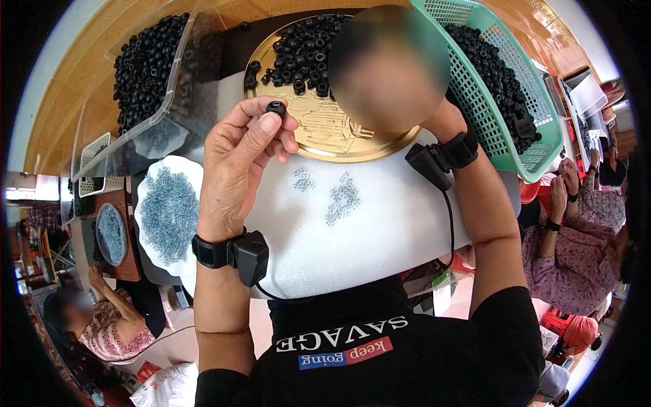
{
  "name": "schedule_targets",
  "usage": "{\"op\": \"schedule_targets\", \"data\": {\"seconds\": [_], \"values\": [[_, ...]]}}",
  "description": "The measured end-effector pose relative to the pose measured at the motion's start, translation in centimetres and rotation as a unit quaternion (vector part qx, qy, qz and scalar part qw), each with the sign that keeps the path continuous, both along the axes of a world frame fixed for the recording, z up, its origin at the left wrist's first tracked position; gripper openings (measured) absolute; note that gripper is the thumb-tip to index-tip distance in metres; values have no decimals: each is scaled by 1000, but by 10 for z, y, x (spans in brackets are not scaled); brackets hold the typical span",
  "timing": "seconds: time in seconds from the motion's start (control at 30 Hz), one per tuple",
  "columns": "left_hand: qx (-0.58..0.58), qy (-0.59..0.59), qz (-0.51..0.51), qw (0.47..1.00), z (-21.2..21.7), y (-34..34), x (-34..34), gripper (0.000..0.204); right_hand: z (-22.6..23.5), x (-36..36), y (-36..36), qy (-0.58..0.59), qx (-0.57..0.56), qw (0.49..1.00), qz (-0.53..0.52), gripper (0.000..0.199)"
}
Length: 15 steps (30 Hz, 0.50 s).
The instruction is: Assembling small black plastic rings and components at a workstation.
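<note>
My left hand (237, 152) is raised over the near left edge of a round gold tray (332, 139). Its thumb and index finger pinch a small round black piece with a hole (276, 108). Many similar black pieces (308, 54) lie loose on the far part of the tray. Over the tray's right side is my right hand (443, 123); a blurred patch covers its fingers, so what they do is hidden. On the white work surface (298, 251), near the tray, tiny clear bluish pieces (344, 198) lie in two loose patches.
A white scalloped dish (143, 224) of tiny bluish pieces sits left of my left forearm. Beyond it stands a clear plastic bin (159, 119) with black pieces. A green perforated basket (539, 152) of black pieces is at right. Other people (576, 251) sit at both sides.
</note>
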<state>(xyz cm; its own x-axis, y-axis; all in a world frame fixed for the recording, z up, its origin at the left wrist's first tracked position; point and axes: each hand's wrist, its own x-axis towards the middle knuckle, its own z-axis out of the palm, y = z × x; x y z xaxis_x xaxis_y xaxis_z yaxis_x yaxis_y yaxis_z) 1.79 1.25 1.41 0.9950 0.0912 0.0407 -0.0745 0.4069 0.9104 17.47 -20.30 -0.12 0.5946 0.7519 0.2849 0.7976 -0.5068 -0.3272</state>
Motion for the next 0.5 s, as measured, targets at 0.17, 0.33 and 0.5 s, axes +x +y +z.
{"op": "schedule_targets", "data": {"seconds": [0.17,0.33,0.5], "values": [[7,-2,2,1000,1,0,-1,22,-1,1,-3,-31,12,999,33,17],[10,-5,-5,1000,0,-1,-1,23,7,6,-13,-6,-50,998,33,17],[16,-6,1,1000,2,-3,-2,23,16,3,-18,19,-74,996,47,19]]}}
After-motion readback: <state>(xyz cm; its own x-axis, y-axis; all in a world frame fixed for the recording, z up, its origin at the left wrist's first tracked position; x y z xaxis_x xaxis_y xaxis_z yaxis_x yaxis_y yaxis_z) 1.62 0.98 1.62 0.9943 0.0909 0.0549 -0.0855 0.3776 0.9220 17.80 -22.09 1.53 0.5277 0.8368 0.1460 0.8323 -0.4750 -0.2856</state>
